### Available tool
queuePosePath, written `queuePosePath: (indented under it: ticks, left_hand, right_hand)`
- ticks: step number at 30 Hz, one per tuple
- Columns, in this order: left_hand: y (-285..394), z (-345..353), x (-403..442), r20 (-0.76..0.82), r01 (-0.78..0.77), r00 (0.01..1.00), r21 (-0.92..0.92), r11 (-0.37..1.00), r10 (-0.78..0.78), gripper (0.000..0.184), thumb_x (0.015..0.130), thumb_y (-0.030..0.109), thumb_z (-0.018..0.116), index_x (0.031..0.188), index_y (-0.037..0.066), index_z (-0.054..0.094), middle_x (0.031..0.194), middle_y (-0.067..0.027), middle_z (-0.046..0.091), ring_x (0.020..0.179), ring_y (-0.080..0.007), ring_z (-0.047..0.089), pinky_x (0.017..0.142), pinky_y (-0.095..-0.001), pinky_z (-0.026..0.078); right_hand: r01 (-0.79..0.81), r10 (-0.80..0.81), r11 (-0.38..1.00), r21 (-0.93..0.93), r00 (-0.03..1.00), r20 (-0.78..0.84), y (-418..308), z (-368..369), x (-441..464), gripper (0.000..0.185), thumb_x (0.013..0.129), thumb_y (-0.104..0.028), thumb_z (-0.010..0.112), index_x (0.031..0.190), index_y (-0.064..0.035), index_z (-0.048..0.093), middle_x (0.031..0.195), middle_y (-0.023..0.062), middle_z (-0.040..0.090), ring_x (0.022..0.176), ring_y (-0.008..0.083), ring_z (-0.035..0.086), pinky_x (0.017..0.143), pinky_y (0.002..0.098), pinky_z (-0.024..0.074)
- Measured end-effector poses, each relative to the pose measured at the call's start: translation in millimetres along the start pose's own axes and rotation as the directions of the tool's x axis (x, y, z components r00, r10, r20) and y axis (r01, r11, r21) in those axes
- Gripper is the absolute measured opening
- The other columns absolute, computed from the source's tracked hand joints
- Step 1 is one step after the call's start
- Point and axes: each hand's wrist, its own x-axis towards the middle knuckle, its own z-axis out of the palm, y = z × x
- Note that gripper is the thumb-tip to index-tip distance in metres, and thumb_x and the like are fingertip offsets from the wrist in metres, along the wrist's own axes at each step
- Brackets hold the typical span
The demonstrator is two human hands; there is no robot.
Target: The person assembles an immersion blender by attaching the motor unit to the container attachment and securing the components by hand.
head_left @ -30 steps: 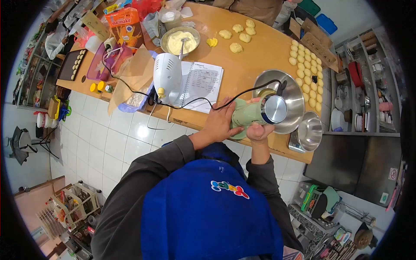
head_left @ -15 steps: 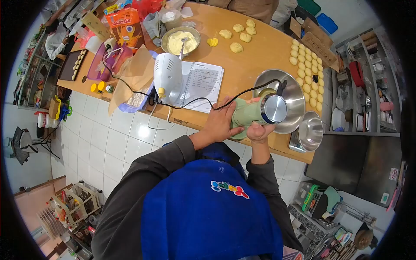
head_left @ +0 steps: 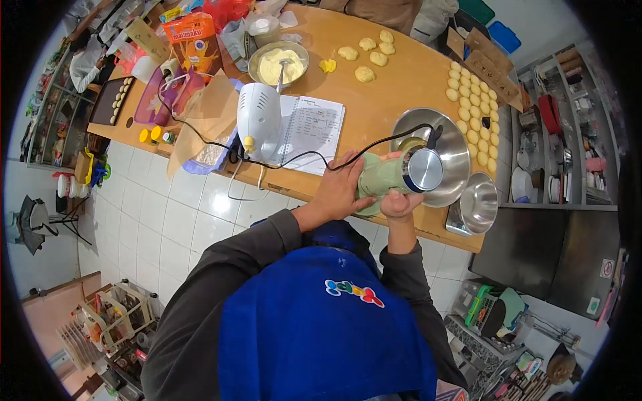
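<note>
In the head view, a pale green stand mixer [head_left: 384, 177] with a round silver end leans over a large steel bowl [head_left: 455, 157] at the table's front edge. My left hand [head_left: 338, 190] clasps its rear end, thumb and fingers spread around it. Closed around the side near the silver end is my right hand [head_left: 400, 204], its fingertips partly visible on the far side. A black cable [head_left: 304, 155] runs across the mixer. The bowl's contents are mostly hidden by the mixer. A smaller steel bowl [head_left: 479, 200] sits on a scale to the right.
Left stand a white hand mixer [head_left: 259, 119], an open notebook [head_left: 314, 130] and a bowl of pale mixture [head_left: 267, 65]. Dough pieces [head_left: 364, 74] lie at the back; rows of dough balls [head_left: 473, 107] line the right side. Behind the table is a person in brown [head_left: 388, 13].
The person behind the table has shifted left, showing more of a pale sack. My hands and the green mixer have stayed in place.
</note>
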Motion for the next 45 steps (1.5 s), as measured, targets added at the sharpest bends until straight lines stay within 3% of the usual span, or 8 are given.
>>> queuePosePath:
  ticks: [7, 13, 28, 31, 34, 45]
  left_hand:
    - [0, -1, 0, -0.009, -0.005, 1.000, -0.007, 1.000, 0.005, 0.083, 0.072, 0.050, 0.064, 0.123, -0.010, 0.040, 0.128, -0.0256, 0.043, 0.127, -0.0377, 0.033, 0.101, -0.0458, 0.026]
    - [0, 1, 0, -0.029, -0.015, 0.999, -0.001, 1.000, 0.015, 0.082, 0.072, 0.050, 0.064, 0.123, -0.011, 0.040, 0.127, -0.0261, 0.043, 0.126, -0.0378, 0.034, 0.101, -0.0455, 0.027]
    - [-1, 0, 1, -0.048, -0.028, 0.999, -0.043, 0.999, 0.026, 0.082, 0.070, 0.049, 0.066, 0.122, -0.009, 0.040, 0.126, -0.0248, 0.045, 0.124, -0.0389, 0.036, 0.098, -0.0469, 0.029]
    - [-1, 0, 1, -0.058, -0.036, 0.998, -0.036, 0.999, 0.033, 0.082, 0.070, 0.049, 0.066, 0.122, -0.009, 0.040, 0.125, -0.0250, 0.045, 0.124, -0.0391, 0.036, 0.098, -0.0468, 0.029]
    - [-1, 0, 1, -0.053, -0.033, 0.998, -0.036, 0.999, 0.031, 0.082, 0.070, 0.049, 0.066, 0.121, -0.010, 0.040, 0.125, -0.0253, 0.046, 0.124, -0.0391, 0.035, 0.098, -0.0465, 0.029]
    - [-2, 2, 0, -0.041, -0.026, 0.999, -0.014, 1.000, 0.025, 0.083, 0.070, 0.049, 0.066, 0.122, -0.010, 0.040, 0.126, -0.0256, 0.044, 0.125, -0.0388, 0.035, 0.098, -0.0463, 0.029]
  right_hand:
    - [0.023, -0.022, 1.000, -0.017, 0.999, 0.040, 0, -2, 0, 0.064, 0.069, -0.031, 0.060, 0.117, 0.0075, 0.042, 0.103, 0.0178, 0.055, 0.090, 0.0269, 0.058, 0.079, 0.0385, 0.0488]
    - [0.077, -0.076, 0.997, -0.010, 0.997, 0.030, 0, 1, 0, 0.067, 0.075, -0.041, 0.064, 0.116, 0.0074, 0.042, 0.102, 0.0181, 0.055, 0.089, 0.0267, 0.058, 0.077, 0.0379, 0.0487]
    - [-0.017, 0.018, 0.999, -0.040, 0.999, 0.032, -13, 4, 6, 0.059, 0.066, -0.029, 0.053, 0.111, 0.0075, 0.045, 0.099, 0.0188, 0.057, 0.086, 0.0263, 0.059, 0.076, 0.0358, 0.0492]
    - [0.003, 0.002, 0.998, -0.069, 0.997, 0.071, -11, 1, 7, 0.059, 0.065, -0.029, 0.054, 0.111, 0.0077, 0.045, 0.099, 0.0190, 0.057, 0.086, 0.0263, 0.059, 0.075, 0.0356, 0.0493]
    - [-0.046, 0.046, 0.999, 0.026, 0.999, -0.008, -13, 8, 4, 0.060, 0.065, -0.029, 0.054, 0.111, 0.0077, 0.044, 0.099, 0.0191, 0.057, 0.086, 0.0263, 0.059, 0.075, 0.0355, 0.0493]
    - [0.016, -0.012, 0.998, -0.063, 0.998, 0.069, -12, 3, 8, 0.062, 0.067, -0.031, 0.056, 0.115, 0.0064, 0.041, 0.098, 0.0190, 0.056, 0.086, 0.0261, 0.059, 0.074, 0.0356, 0.0493]
